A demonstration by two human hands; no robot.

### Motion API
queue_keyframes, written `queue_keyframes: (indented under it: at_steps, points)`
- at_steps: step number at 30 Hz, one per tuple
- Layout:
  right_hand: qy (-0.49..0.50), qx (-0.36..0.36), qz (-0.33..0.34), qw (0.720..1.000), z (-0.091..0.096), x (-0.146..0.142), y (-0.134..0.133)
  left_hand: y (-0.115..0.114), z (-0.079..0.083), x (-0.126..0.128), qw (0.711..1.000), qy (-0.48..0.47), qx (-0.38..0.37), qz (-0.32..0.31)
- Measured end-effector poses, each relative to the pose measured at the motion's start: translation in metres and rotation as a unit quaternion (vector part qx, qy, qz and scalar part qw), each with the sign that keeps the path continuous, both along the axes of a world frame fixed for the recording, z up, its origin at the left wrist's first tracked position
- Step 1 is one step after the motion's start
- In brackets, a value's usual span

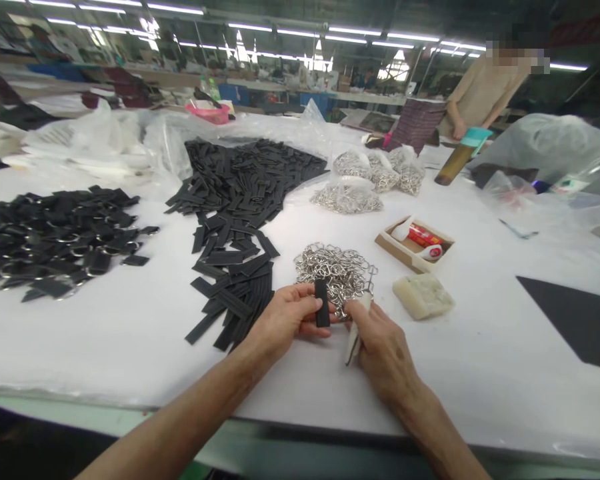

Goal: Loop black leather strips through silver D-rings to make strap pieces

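Observation:
My left hand pinches a short black strip upright between thumb and fingers. In my right hand is an awl-like tool with a pale wrapped handle; its thin metal tip points up and away from me. Both hands are close together at the near side of a heap of silver metal rings. Left of them lies a long spread of loose black strips, which widens into a big pile farther back.
Black pieces fitted with rings are heaped at far left. Bags of rings stand behind the ring heap. To the right are a small box with a red tube, a yellowish block, a bottle and a black sheet. A person stands across the table.

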State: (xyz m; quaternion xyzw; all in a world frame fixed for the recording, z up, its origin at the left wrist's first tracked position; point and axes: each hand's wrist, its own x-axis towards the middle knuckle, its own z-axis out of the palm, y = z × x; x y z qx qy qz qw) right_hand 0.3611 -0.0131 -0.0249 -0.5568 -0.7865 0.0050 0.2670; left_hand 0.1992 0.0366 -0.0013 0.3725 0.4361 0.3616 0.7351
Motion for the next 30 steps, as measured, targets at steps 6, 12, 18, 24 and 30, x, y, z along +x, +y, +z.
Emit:
queue_keyframes:
  at_steps: [6,12,18,24,30]
  points:
    - [-0.021,0.065,0.014,0.998,-0.003,0.002,0.002,-0.004,0.001,-0.002,1.000,0.007,0.003,0.014]
    - [0.220,-0.015,-0.049,0.974,-0.002,0.007,0.001,-0.005,-0.003,-0.001,1.000,0.015,0.021,-0.001]
    - [0.357,-0.017,-0.090,0.929,0.006,0.007,-0.001,-0.009,-0.003,0.002,0.995,-0.001,0.009,-0.094]
    - [0.297,0.091,-0.065,0.948,0.007,0.001,-0.005,-0.011,-0.005,0.005,0.976,-0.062,-0.032,-0.207]
    - [0.242,0.171,-0.005,0.955,0.001,0.003,-0.007,-0.010,-0.009,0.002,0.973,-0.103,-0.031,-0.203]
